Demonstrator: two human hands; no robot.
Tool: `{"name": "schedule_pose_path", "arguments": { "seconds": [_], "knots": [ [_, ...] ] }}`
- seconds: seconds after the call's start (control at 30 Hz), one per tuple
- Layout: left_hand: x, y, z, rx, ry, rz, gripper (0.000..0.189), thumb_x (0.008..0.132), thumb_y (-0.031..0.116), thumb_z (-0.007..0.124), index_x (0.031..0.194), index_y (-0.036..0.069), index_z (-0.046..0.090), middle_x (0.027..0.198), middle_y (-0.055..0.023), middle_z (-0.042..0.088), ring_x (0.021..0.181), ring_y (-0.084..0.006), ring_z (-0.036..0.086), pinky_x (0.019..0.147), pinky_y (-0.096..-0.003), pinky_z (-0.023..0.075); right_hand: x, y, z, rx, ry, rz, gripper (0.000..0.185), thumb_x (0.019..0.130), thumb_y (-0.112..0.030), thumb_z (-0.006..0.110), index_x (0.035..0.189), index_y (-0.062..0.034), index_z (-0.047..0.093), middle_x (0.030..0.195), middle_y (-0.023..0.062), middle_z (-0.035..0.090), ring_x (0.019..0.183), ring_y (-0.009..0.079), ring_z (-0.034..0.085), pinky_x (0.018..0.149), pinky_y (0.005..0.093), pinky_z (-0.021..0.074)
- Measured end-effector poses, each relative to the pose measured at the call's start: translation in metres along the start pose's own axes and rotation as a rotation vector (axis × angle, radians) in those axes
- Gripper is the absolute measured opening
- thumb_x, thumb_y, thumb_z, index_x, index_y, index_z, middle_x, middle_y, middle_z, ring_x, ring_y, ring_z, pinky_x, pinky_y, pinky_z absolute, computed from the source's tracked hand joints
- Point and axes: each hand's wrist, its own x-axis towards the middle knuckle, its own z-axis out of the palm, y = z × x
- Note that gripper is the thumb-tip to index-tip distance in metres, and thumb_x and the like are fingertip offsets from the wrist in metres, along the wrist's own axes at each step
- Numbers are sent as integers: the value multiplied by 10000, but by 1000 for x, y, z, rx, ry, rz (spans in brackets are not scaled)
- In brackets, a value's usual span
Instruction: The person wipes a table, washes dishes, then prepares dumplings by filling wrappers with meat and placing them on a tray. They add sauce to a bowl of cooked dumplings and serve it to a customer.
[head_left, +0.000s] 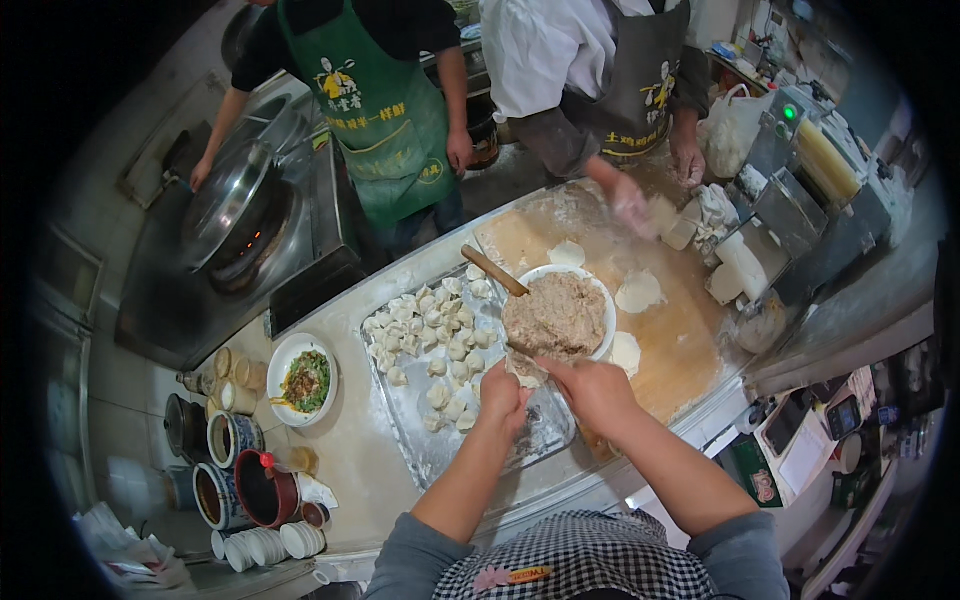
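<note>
My left hand (502, 397) holds a dough wrapper (528, 372) with some meat filling showing on it. From the other side, the fingertips of my right hand (596, 394) close on the wrapper's edge. A thin brown strip shows beside the wrapper; whether it is a stick is unclear. Just beyond my hands stands a white bowl (610, 324) of minced filling (559, 315), and a wooden handle (495, 270) leans out over its rim. Under my forearms and to the left lies a metal tray (420, 442) bearing many folded dumplings (442, 322).
Flat wrappers (640, 291) lie on a floured board (690, 352). Across the counter, one co-worker's hand (628, 206) is blurred near a dough machine (802, 217); another person holds a wok (232, 202). A bowl of chopped greens (330, 397) and seasoning pots (262, 487) stand left.
</note>
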Motion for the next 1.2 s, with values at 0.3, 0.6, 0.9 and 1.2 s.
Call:
{"name": "schedule_pose_path", "arguments": {
  "seconds": [0.3, 0.6, 0.9, 1.2],
  "knots": [
    [-1, -3, -3, 116, -48, 12, 565, 746, -190, 319, 1264, -57, 501, 1202, -170, 591, 1109, -282, 593, 927, -365, 502, -19, -4, 24, 107, 62, 38, 363, 892, -179, 537, 1245, -225, 610, 753, 168, 651, 687, 353, 639, 603, 470, 498],
    [1, -7, -8, 12, -69, 38, 493, 810, -170, 369, 1278, -80, 495, 1221, -188, 586, 1100, -287, 600, 953, -371, 490, -8, 7, 21, 217, 146, -6, 366, 891, -167, 552, 1250, -220, 603, 781, 168, 657, 694, 369, 634, 621, 479, 496],
    [2, 5, -13, 93, -82, 9, 490, 802, -166, 364, 1251, -60, 529, 1170, -163, 612, 1034, -259, 629, 862, -336, 535, -8, -7, 23, 136, -19, 85, 461, 884, -108, 532, 1335, -202, 535, 786, 176, 656, 718, 375, 634, 658, 466, 507],
    [-4, 1, -18, 36, -99, 4, 558, 766, -176, 328, 1280, -51, 506, 1201, -177, 591, 1104, -269, 597, 935, -353, 500, -25, -3, 44, 423, -27, 149, 491, 895, -90, 505, 1374, -200, 496, 778, 178, 655, 716, 355, 642, 667, 451, 504]
  ]
}}
